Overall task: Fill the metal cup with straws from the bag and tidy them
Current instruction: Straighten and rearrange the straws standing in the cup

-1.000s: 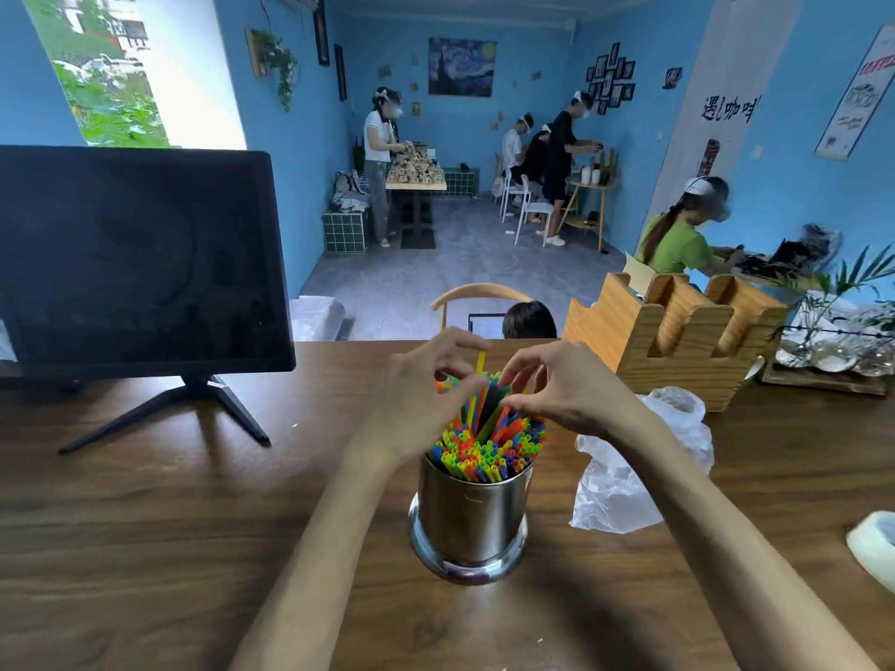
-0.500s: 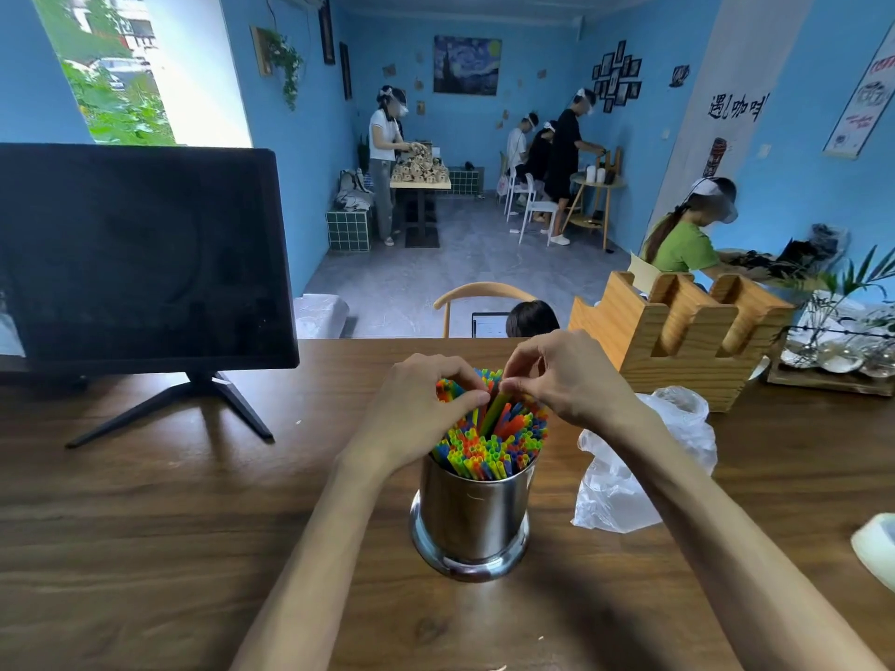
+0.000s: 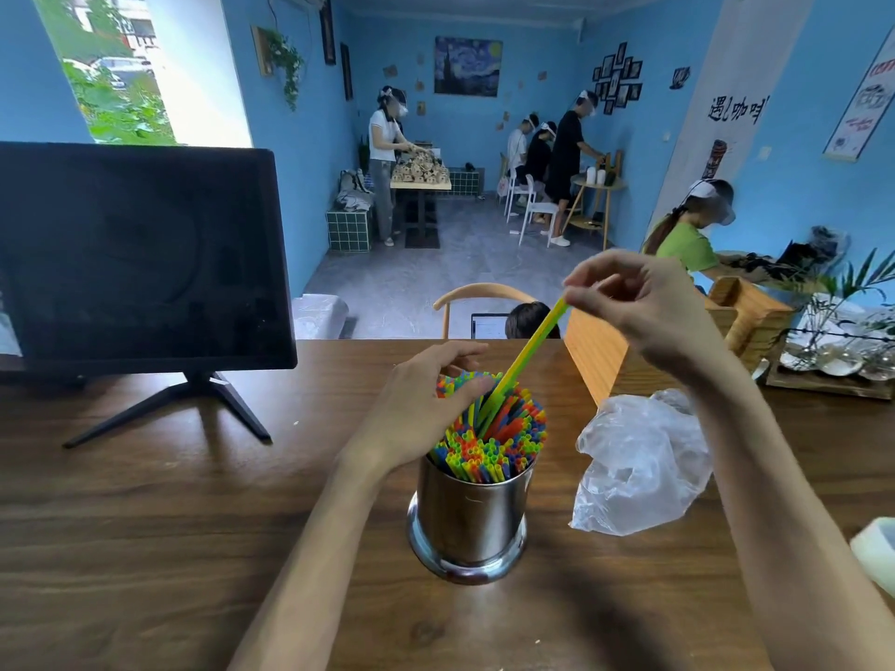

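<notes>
A shiny metal cup [image 3: 470, 515] stands on the wooden table [image 3: 169, 525], packed with colourful straws [image 3: 489, 447]. My right hand [image 3: 644, 307] is raised above and right of the cup and pinches the top of a yellow-green straw [image 3: 525, 360], whose lower end still sits among the others. My left hand [image 3: 421, 404] rests on the left side of the straw bundle, fingers lying over the straw tops. A crumpled clear plastic bag [image 3: 639, 462] lies on the table just right of the cup.
A black monitor [image 3: 140, 254] on a tripod foot stands at the back left. A wooden holder [image 3: 746, 322] and a tray with a plant [image 3: 833, 365] sit at the back right. A white object [image 3: 876, 554] lies at the right edge. Several people work in the room beyond.
My right hand has risen up and to the right, drawing one yellow-green straw partly out of the bundle. My left hand stays on the straws' left side.
</notes>
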`<control>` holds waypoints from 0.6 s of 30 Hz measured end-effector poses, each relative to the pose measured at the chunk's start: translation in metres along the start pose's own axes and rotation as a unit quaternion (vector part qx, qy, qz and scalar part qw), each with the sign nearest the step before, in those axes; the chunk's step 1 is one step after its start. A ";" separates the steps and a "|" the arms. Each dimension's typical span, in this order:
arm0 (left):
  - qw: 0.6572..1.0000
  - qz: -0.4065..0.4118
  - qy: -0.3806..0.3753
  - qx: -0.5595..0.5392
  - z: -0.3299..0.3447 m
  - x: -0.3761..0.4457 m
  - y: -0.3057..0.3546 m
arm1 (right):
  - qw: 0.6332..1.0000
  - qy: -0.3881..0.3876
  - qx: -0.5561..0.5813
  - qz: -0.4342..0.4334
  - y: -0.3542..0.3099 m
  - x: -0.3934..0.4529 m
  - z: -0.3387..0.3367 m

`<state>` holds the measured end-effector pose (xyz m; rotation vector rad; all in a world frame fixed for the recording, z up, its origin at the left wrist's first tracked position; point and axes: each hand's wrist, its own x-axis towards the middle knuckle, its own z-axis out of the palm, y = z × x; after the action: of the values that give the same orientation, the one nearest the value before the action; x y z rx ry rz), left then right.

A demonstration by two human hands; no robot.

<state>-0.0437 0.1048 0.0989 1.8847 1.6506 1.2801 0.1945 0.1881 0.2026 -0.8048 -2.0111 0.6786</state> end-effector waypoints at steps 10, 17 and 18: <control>0.996 0.031 0.075 -0.043 0.006 0.009 0.006 | 0.969 0.153 0.192 -0.009 0.007 0.002 -0.013; 0.985 -0.076 0.032 -0.150 -0.005 0.008 0.015 | 0.923 0.143 0.357 0.015 0.017 0.001 -0.003; 0.982 -0.064 0.042 -0.171 -0.006 0.006 0.020 | 0.917 0.145 0.371 0.022 0.018 0.001 0.000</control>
<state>-0.0363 0.1033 0.1192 1.5176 1.4519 1.4955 0.1988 0.2003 0.1905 -0.4494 -1.3070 1.1722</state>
